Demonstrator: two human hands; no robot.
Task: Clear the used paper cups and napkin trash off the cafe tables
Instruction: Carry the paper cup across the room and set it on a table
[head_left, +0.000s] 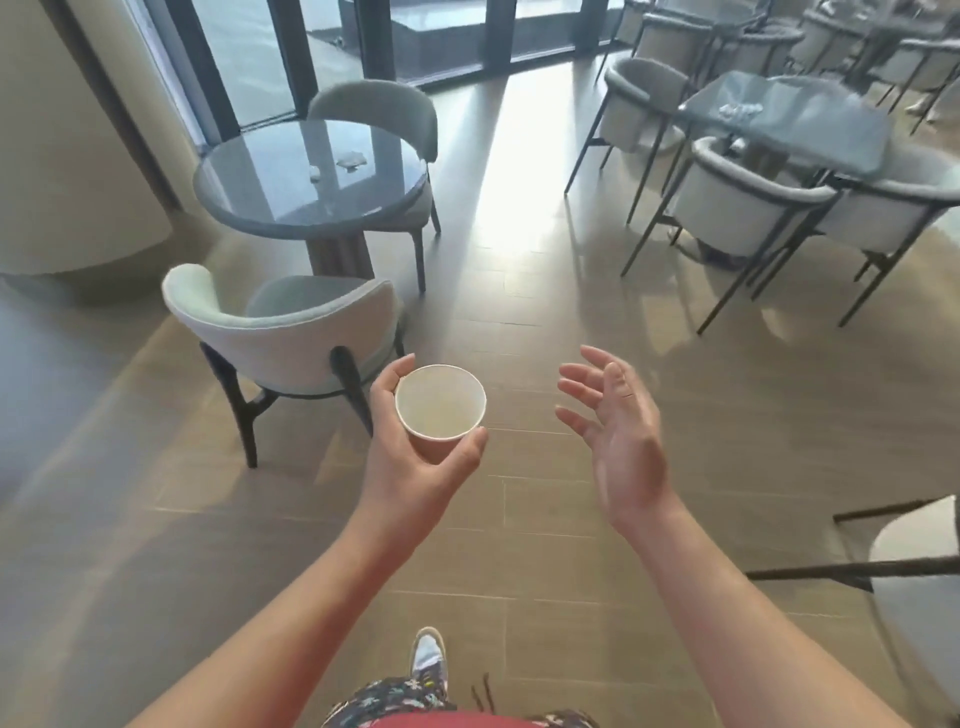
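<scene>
My left hand (415, 457) grips a white paper cup (440, 402) upright in front of me; the cup looks empty inside. To its right my right hand (618, 431) hovers with fingers spread and holds nothing. Ahead on the left stands a round glass table (270, 202). On it lie a crumpled napkin (352, 160) and a small white scrap (314, 171). A square glass table (810, 124) at the right carries a pile of crumpled white napkins (740, 110).
A pale chair (291, 332) stands between me and the round table, another chair (384, 111) behind it. Grey armchairs (737, 202) ring the square table. A wooden-floor aisle (509, 260) runs between the tables. A chair edge (914, 551) is close on my right.
</scene>
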